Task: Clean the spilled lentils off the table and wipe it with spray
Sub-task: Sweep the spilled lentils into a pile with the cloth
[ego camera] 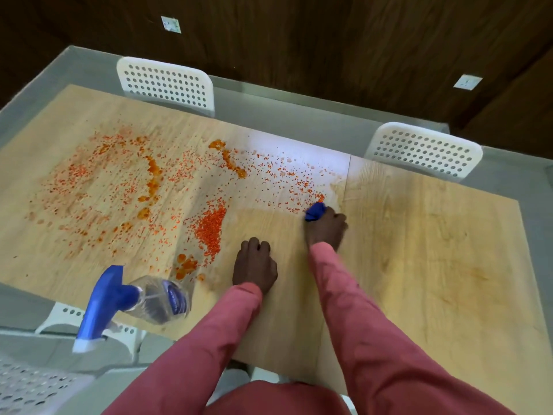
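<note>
As right hand (pixel 326 227) grips cloth (pixel 314 211), label unreadable

Most of the blue cloth (pixel 314 211) was hidden inside the right hand (pixel 326 227). The spray bottle (pixel 131 298) was blurred, its label unreadable. The bottom edge cut off both sleeves.

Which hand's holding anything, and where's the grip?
Right hand grips the bunched blue cloth, one end showing past the fingers. Left hand holds nothing.
</note>
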